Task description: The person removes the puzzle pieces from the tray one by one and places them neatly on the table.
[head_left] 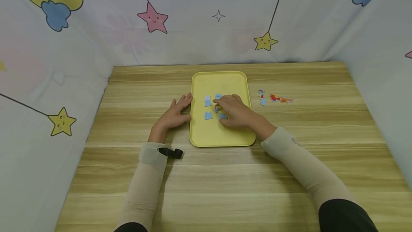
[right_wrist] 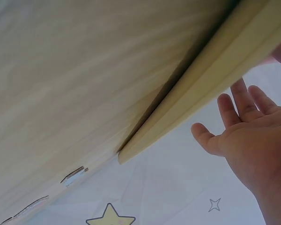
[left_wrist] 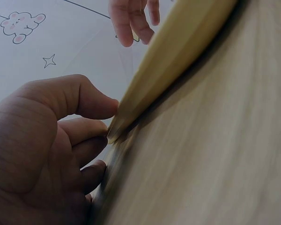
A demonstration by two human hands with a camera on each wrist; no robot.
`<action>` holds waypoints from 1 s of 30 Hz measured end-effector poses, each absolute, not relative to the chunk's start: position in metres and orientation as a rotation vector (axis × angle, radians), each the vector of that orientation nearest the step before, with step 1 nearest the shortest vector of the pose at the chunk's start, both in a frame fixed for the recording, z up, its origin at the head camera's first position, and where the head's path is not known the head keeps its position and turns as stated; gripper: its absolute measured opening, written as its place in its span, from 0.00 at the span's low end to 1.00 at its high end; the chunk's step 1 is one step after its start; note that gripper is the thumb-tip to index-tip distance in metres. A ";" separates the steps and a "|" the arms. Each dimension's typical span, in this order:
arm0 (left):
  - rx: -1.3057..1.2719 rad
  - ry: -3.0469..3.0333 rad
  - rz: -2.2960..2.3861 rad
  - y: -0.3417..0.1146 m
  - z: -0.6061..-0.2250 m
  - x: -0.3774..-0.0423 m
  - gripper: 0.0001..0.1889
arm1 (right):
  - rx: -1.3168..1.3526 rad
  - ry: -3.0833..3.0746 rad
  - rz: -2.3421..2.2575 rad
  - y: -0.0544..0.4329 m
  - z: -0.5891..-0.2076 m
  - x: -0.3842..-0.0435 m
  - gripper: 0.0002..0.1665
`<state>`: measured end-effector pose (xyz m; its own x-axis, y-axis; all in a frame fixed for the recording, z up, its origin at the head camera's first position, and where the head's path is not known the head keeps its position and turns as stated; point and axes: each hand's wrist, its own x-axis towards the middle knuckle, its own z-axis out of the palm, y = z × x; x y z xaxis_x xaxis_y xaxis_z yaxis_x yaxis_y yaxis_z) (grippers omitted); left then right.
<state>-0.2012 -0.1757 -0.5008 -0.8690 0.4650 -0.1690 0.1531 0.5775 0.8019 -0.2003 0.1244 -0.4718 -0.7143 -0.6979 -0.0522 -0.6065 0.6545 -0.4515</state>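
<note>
Small jigsaw puzzle pieces, light blue (head_left: 208,115) and multicoloured (head_left: 217,109), lie on the yellow tray (head_left: 222,135) in the head view. My right hand (head_left: 235,110) hovers over or touches the right-hand group, thumb and forefinger spread apart around several pieces and partly covering them. In the right wrist view that hand (right_wrist: 253,131) shows its fingers spread above the tray's side; its contact with the pieces is hidden. My left hand (head_left: 175,114) touches the tray's left edge. In the left wrist view, the left hand's thumb and fingertips (left_wrist: 96,103) meet the tray's rim (left_wrist: 150,89).
Right of the tray, on the wooden table (head_left: 225,189), lie an upright joined strip of puzzle pieces (head_left: 261,97) and a red and orange strip (head_left: 281,98). White cloth walls (head_left: 206,38) printed with stars enclose the back and sides. A black strap (head_left: 170,153) sticks out from the left wrist.
</note>
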 end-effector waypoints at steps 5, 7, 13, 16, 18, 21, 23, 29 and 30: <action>0.501 2.452 1.187 -0.175 -0.501 -0.202 0.46 | -1.054 2.685 -0.648 0.133 -0.471 -0.201 0.44; 0.500 2.448 1.190 -0.175 -0.501 -0.202 0.46 | -1.045 2.690 -0.693 0.136 -0.471 -0.202 0.44; 0.498 2.448 1.184 -0.175 -0.500 -0.202 0.46 | -1.006 2.720 -0.735 0.145 -0.471 -0.204 0.43; 0.497 2.445 1.187 -0.176 -0.501 -0.201 0.46 | -0.999 2.750 -0.711 0.150 -0.471 -0.206 0.42; 0.494 2.445 1.188 -0.176 -0.500 -0.201 0.46 | -1.000 2.769 -0.684 0.154 -0.472 -0.207 0.42; 0.491 2.442 1.190 -0.176 -0.500 -0.200 0.46 | -1.005 2.786 -0.662 0.160 -0.473 -0.207 0.42; 0.487 2.439 1.195 -0.176 -0.500 -0.200 0.47 | -1.006 2.790 -0.675 0.164 -0.473 -0.207 0.42; 0.491 2.447 1.198 -0.175 -0.500 -0.200 0.46 | -0.977 2.806 -0.789 0.178 -0.472 -0.208 0.41; 0.492 2.448 1.196 -0.175 -0.500 -0.201 0.46 | -0.969 2.808 -0.804 0.180 -0.472 -0.208 0.41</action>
<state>-0.2006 -0.1754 -0.5003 -0.8704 0.4606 -0.1741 0.1457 0.5786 0.8025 -0.2081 0.1802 -0.4716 -0.7997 -0.5910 0.1057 -0.5574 0.6654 -0.4966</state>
